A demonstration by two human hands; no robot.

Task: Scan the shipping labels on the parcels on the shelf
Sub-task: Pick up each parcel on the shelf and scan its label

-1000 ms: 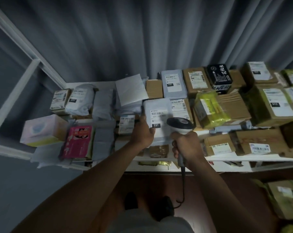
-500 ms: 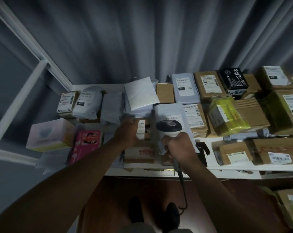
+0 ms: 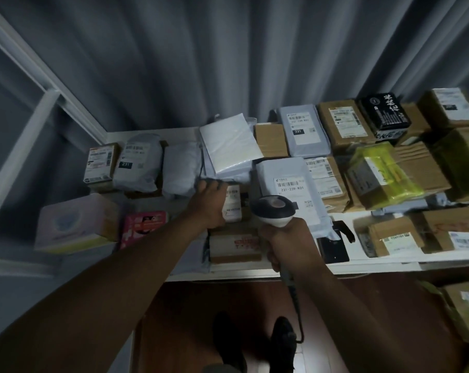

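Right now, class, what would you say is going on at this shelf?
A person stands at a white shelf crowded with parcels. The right hand grips a corded barcode scanner, its head over a grey mailer bag labelled 231-239 K01. The left hand reaches to a small white box beside that mailer, touching or holding it; the exact grip is hidden.

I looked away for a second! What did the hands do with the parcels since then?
The left hand let go of the grey mailer bag, which now lies on the shelf, and moved left to a small white box, which it touches. The right hand kept gripping the scanner, pointed at the parcels. The other parcels stayed put.
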